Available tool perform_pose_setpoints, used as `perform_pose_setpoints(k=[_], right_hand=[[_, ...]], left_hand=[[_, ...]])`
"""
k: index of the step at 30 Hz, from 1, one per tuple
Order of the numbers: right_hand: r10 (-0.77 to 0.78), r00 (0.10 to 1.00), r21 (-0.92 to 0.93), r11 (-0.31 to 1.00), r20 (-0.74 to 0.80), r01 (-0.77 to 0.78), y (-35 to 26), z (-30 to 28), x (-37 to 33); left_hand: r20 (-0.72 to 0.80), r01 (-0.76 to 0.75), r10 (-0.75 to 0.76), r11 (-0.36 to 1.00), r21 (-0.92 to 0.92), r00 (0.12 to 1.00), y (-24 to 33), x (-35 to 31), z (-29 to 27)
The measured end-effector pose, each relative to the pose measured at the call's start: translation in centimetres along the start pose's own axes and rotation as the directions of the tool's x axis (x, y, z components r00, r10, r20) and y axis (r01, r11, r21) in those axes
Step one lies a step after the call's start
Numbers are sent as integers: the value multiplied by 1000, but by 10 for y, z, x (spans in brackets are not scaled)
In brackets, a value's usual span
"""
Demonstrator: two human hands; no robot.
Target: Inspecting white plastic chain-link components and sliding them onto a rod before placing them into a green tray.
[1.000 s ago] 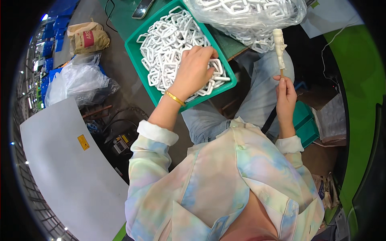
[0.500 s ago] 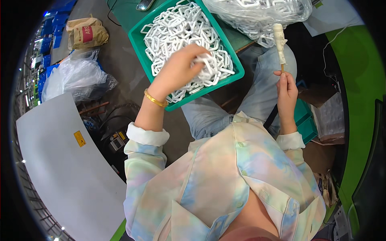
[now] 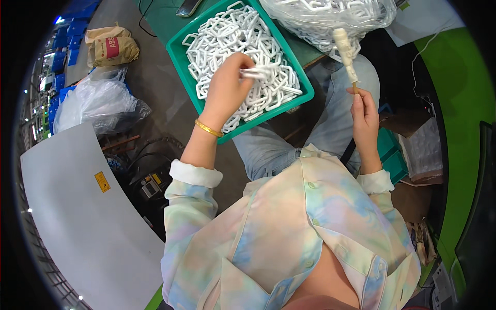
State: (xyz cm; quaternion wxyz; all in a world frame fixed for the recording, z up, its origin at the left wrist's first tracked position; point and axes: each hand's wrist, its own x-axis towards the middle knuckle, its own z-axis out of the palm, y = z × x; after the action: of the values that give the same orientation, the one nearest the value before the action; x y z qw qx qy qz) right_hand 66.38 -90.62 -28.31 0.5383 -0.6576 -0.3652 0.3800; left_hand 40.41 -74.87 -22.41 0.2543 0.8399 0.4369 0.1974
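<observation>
A green tray (image 3: 189, 71) rests on my lap, filled with several white plastic chain links (image 3: 227, 36). My left hand (image 3: 227, 85) is over the tray, its fingers closed on one white link (image 3: 257, 73) lifted just above the pile. A gold bangle sits on that wrist. My right hand (image 3: 364, 111) is raised to the right of the tray and pinches the thin wooden end of a stick (image 3: 345, 49) that is wrapped in pale material and points up and away.
A clear plastic bag of more white links (image 3: 330, 15) lies beyond the tray. On the floor at left are a brown paper sack (image 3: 111, 46), a crumpled clear bag (image 3: 95, 103) and a grey panel (image 3: 77, 217). A green crate (image 3: 392, 157) stands at right.
The left hand has moved from reaching down among the links to lifting one link clear of the pile. The right hand has kept the stick nearly still.
</observation>
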Motion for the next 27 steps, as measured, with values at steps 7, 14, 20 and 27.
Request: perform_pose_setpoints(k=[7,14,20,27], right_hand=[[-64,957,-42,996,283,79,-42,47,-4],[-87,954,-131,983,286,129,-45,72,-4],[-92,940,158,987,329,41,-62,83,2],[-113,925,62,993,364,97,-91,83,15]], left_hand=[[-231,114,-249,872,-476,940,4,-14,14],[-178,145,-496,545,-826,850,28,-15,17],[182,105,-420,-200,-974,889,44,-22,32],[228,191,-407,-129,-973,884,67,-24,35]])
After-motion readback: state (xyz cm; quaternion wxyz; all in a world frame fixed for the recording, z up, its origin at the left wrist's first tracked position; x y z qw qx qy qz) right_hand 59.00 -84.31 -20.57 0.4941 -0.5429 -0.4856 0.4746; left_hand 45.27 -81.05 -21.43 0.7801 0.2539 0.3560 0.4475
